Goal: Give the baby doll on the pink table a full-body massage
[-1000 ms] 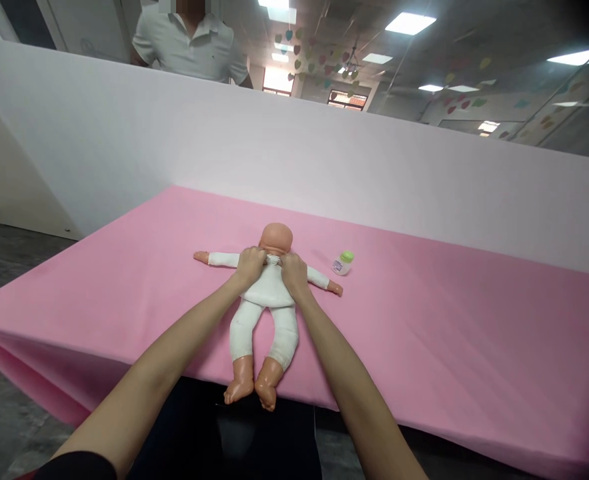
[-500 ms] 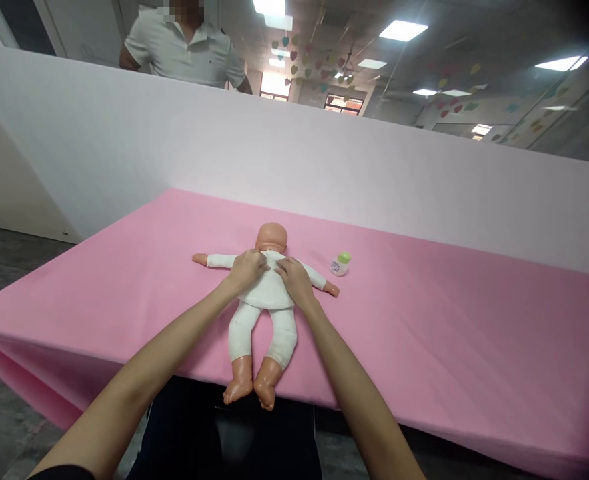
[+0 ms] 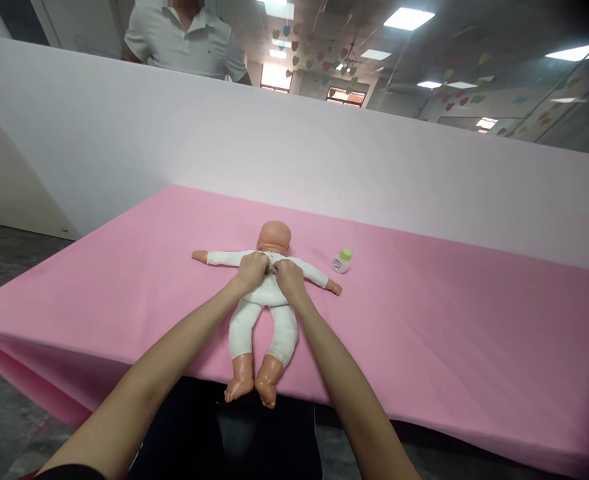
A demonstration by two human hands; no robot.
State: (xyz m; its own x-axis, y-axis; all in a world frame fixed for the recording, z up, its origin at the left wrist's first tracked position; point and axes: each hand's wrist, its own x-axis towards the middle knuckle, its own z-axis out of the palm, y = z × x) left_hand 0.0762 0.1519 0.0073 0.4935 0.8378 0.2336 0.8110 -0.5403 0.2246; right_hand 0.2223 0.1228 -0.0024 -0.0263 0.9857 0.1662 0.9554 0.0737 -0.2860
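A baby doll [image 3: 269,294] with a white cloth body lies stretched out, its arms spread and its bald head pointing away from me. Its face does not show. My left hand [image 3: 254,271] rests on the upper left of the torso, fingers curled and pinching at the white cloth. Close beside it, my right hand [image 3: 289,277] has its fingers bent and pinched on the upper middle of the torso. The fingertips nearly meet and are partly hidden. A small clear bottle [image 3: 341,265] with a green cap stands right of the doll.
A pink cloth [image 3: 424,320] covers the table under the doll, whose feet reach the near edge. Behind the table runs a white partition [image 3: 349,163]. Beyond it stands a person in a white polo shirt [image 3: 189,43].
Both hands have moved closer together over the upper torso, and the right hand's fingers have curled in more. The doll's head has shifted very slightly right.
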